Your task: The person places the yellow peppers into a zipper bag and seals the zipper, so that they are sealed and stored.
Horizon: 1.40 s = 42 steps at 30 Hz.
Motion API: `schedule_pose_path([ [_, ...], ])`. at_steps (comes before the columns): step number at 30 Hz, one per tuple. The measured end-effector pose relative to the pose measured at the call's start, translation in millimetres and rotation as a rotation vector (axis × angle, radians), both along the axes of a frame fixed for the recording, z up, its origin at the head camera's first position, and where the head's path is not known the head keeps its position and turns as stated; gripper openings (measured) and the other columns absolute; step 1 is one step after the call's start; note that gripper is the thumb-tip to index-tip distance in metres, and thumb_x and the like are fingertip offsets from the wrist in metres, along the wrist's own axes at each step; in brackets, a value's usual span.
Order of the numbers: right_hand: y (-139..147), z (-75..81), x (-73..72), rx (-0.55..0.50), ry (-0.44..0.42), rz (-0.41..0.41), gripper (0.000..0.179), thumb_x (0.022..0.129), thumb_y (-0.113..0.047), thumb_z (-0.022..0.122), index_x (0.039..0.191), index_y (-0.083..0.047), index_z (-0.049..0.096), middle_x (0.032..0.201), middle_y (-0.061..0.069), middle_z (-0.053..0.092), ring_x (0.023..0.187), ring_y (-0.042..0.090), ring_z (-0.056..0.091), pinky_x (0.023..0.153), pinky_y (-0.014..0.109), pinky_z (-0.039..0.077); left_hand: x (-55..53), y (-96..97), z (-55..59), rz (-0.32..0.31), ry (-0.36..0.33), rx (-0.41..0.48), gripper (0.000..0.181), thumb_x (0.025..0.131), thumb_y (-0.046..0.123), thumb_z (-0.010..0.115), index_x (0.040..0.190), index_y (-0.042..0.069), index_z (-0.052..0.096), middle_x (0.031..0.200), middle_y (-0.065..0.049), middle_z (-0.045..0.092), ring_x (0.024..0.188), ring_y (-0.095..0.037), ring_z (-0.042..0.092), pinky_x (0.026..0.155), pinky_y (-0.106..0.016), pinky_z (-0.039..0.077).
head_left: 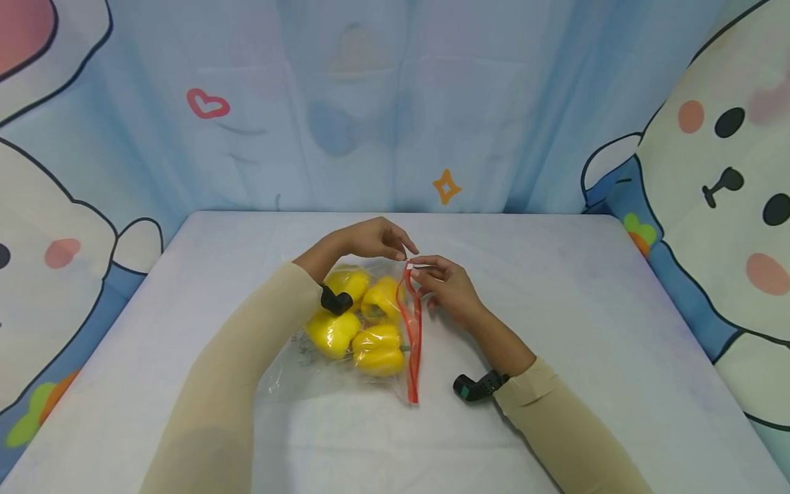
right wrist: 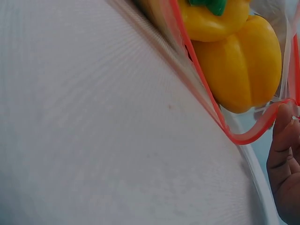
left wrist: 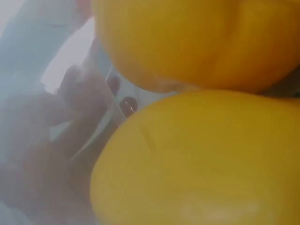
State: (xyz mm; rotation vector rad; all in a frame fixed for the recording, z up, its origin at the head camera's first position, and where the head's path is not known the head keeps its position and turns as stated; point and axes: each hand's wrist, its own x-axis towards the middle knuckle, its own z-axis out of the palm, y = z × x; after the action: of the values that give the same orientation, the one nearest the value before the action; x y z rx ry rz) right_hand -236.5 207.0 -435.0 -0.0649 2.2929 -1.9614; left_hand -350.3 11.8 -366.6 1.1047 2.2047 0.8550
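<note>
A clear zip bag with a red zip strip lies on the table, its red-edged mouth partly parted. Several yellow bell peppers are inside; one green stem shows in the right wrist view. At the bag's far corner, my left hand reaches over from behind and pinches the edge by the zip's end. My right hand pinches the same end of the red strip from the right, between thumb and fingers. Yellow peppers fill most of the left wrist view, where fingers look blurred through the plastic.
A white cloth covers the table. Behind it hangs a blue printed curtain, with cartoon figures at both sides. A black wrist camera sits over the peppers, another beside the right sleeve.
</note>
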Motion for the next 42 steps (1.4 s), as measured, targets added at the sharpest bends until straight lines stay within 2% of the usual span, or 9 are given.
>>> schedule_pose_path([
  [5,-0.5,-0.4,0.6,-0.007,0.023,-0.021,0.035,0.093,-0.032,0.068,0.123,-0.014,0.063,0.107,0.008,0.072,0.069,0.014,0.065,0.051,0.025,0.051,-1.6,-0.5,-3.2,-0.003,-0.053,-0.024,0.026,0.093,0.016,0.067,0.118,0.010,0.072,0.113,-0.007,0.073,0.101,-0.019,0.067,0.090,-0.032,0.055],
  [9,-0.9,-0.4,0.9,0.003,0.025,-0.042,0.037,0.090,-0.035,0.071,0.118,-0.011,0.066,0.107,0.012,0.073,0.067,0.014,0.062,0.051,0.025,0.050,-0.3,1.2,-4.3,-0.010,-0.092,-0.051,0.022,0.092,0.018,0.069,0.112,0.011,0.074,0.105,-0.003,0.073,0.090,-0.016,0.061,0.085,-0.031,0.053],
  [15,-0.9,0.1,1.0,0.029,0.018,-0.063,0.039,0.088,-0.036,0.073,0.116,-0.009,0.069,0.098,0.002,0.075,0.066,0.015,0.061,0.053,0.026,0.050,1.8,3.6,-2.9,-0.023,-0.111,-0.090,0.023,0.093,0.018,0.068,0.114,0.012,0.072,0.102,-0.002,0.072,0.085,-0.014,0.056,0.077,-0.029,0.049],
  [20,-2.3,2.6,1.9,0.025,0.024,-0.075,0.039,0.087,-0.036,0.075,0.114,-0.008,0.069,0.094,0.000,0.075,0.065,0.015,0.060,0.052,0.026,0.049,2.0,5.9,-3.6,-0.035,-0.132,-0.056,0.023,0.092,0.014,0.067,0.114,0.009,0.071,0.092,-0.006,0.071,0.079,-0.021,0.054,0.070,-0.027,0.047],
  [26,-3.8,4.0,1.7,0.020,0.062,-0.081,0.039,0.087,-0.038,0.074,0.114,-0.010,0.070,0.105,0.018,0.073,0.065,0.020,0.061,0.052,0.026,0.050,1.6,5.8,-7.2,-0.013,-0.137,0.021,0.020,0.093,0.013,0.065,0.111,0.009,0.071,0.091,-0.007,0.067,0.081,-0.021,0.061,0.074,-0.030,0.056],
  [30,-4.9,4.1,0.8,0.016,0.077,-0.096,0.038,0.088,-0.037,0.073,0.115,-0.010,0.070,0.108,0.022,0.072,0.065,0.025,0.062,0.051,0.026,0.049,1.5,5.3,-8.7,0.001,-0.120,0.072,0.019,0.093,0.013,0.063,0.110,0.009,0.071,0.090,-0.008,0.068,0.079,-0.022,0.064,0.074,-0.034,0.059],
  [35,-6.9,5.2,-0.4,0.011,0.073,-0.129,0.038,0.088,-0.035,0.074,0.114,-0.007,0.070,0.102,0.017,0.074,0.057,0.018,0.054,0.049,0.025,0.045,2.0,4.6,-9.6,-0.003,-0.076,0.069,0.021,0.095,0.013,0.060,0.114,0.008,0.070,0.092,-0.006,0.068,0.080,-0.021,0.063,0.074,-0.032,0.059],
  [38,-7.5,5.6,-1.0,0.006,0.084,-0.159,0.034,0.088,-0.032,0.075,0.111,-0.007,0.071,0.093,0.009,0.075,0.053,0.012,0.046,0.047,0.023,0.041,2.7,5.1,-9.5,-0.024,-0.066,0.065,0.024,0.097,0.013,0.057,0.118,0.007,0.069,0.095,-0.007,0.068,0.079,-0.020,0.061,0.074,-0.031,0.058],
  [42,-8.5,5.1,-1.0,0.026,0.108,-0.195,0.030,0.088,-0.031,0.074,0.109,-0.009,0.073,0.090,0.000,0.072,0.061,0.015,0.050,0.048,0.020,0.040,3.3,5.8,-10.7,-0.034,-0.079,0.083,0.025,0.099,0.011,0.056,0.120,0.008,0.068,0.098,-0.007,0.067,0.079,-0.020,0.060,0.072,-0.031,0.058],
])
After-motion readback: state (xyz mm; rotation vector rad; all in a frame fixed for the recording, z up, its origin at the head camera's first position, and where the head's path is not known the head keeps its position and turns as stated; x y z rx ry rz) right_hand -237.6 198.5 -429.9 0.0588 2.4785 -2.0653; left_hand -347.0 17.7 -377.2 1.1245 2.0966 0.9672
